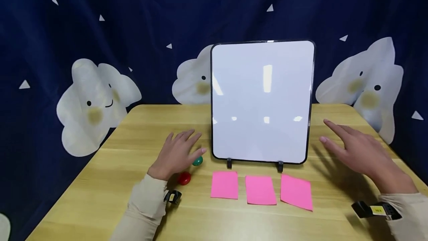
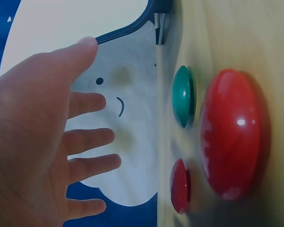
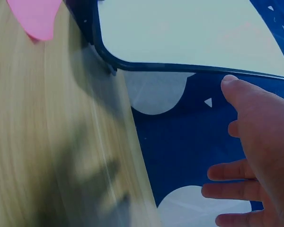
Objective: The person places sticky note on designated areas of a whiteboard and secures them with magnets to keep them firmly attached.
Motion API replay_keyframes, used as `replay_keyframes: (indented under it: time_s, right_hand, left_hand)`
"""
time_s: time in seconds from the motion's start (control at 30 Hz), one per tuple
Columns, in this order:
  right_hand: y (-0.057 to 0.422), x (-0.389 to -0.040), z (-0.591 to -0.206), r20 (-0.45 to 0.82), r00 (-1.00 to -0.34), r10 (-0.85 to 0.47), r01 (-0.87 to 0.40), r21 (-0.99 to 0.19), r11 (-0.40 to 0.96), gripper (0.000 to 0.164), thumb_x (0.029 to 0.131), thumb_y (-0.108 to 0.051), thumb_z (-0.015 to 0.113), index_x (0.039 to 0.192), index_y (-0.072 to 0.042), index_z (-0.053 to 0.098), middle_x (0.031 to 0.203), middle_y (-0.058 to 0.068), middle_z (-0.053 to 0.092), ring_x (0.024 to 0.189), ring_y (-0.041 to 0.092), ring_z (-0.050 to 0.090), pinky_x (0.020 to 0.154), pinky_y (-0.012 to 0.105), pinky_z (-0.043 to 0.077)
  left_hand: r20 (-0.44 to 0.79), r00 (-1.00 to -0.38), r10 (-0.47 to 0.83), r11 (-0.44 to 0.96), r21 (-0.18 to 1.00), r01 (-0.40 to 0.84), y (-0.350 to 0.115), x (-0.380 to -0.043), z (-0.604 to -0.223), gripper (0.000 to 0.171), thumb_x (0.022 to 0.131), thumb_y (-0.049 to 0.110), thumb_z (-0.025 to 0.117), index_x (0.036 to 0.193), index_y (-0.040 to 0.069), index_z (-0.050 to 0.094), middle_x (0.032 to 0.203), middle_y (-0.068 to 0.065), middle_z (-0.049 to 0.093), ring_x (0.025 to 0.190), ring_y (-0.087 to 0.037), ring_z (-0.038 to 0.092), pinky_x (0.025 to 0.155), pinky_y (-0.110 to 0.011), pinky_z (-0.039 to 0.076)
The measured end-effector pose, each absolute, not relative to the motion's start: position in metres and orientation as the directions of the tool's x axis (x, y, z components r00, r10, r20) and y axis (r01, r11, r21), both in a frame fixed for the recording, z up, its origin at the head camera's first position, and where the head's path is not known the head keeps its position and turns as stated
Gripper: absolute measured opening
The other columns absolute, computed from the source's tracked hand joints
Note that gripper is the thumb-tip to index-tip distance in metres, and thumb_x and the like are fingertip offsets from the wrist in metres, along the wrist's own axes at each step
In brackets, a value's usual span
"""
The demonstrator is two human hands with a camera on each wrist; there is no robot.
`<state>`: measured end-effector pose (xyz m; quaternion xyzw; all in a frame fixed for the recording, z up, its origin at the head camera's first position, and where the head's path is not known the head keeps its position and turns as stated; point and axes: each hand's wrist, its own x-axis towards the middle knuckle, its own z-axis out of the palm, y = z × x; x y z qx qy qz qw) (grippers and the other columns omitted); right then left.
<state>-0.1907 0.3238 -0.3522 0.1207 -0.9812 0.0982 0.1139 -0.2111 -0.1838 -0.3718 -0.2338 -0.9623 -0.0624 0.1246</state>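
A white board (image 1: 247, 99) with a black rim stands upright on small black feet (image 1: 280, 166). My left hand (image 1: 177, 153) hovers left of it, fingers spread, holding nothing. Close below that hand lie a green domed, button-like piece (image 2: 182, 97), a red one (image 2: 232, 135) and another red one (image 2: 179, 187); in the head view the hand partly hides this group. To the board's right my right hand (image 1: 362, 151) is held above the table, fingers extended and nothing in its grasp. Three pink sticky notes (image 1: 224, 185) lie in a row before the board.
The light wooden table (image 1: 133, 166) ends at a rounded back edge. Behind it hangs a dark blue curtain (image 1: 140, 14) with white clouds and triangles. A black wrist strap (image 1: 362, 210) sits at the right sleeve and another black strap (image 1: 172, 197) at the left.
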Motion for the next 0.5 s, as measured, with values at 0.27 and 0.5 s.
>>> replay_keyframes:
  time_s: [0.27,0.5]
  right_hand:
    - [0.320,-0.188,-0.358,0.336,-0.919,-0.208,-0.288,-0.211,0.934,0.050,0.102,-0.044,0.053,0.134,-0.006,0.061,0.114,0.019,0.069,0.106,0.044,0.062,0.077,0.062,0.046]
    - [0.316,-0.186,-0.368,0.423,-0.863,-0.276,-0.380,-0.185,0.906,0.023,0.098,-0.031,0.064,0.102,-0.011,0.075,0.092,0.003,0.073,0.086,0.029,0.070,0.074,0.056,0.051]
  left_hand:
    - [0.243,-0.861,0.446,0.876,0.081,0.476,-0.178,-0.209,-0.369,0.055,0.100,0.051,0.055,0.138,0.012,0.062,0.135,-0.012,0.061,0.124,-0.032,0.057,0.105,-0.059,0.038]
    - [0.248,-0.851,0.463,0.867,0.072,0.493,-0.178,-0.207,-0.372,0.045,0.099,0.045,0.059,0.129,0.014,0.069,0.125,-0.009,0.067,0.119,-0.028,0.060,0.105,-0.056,0.039]
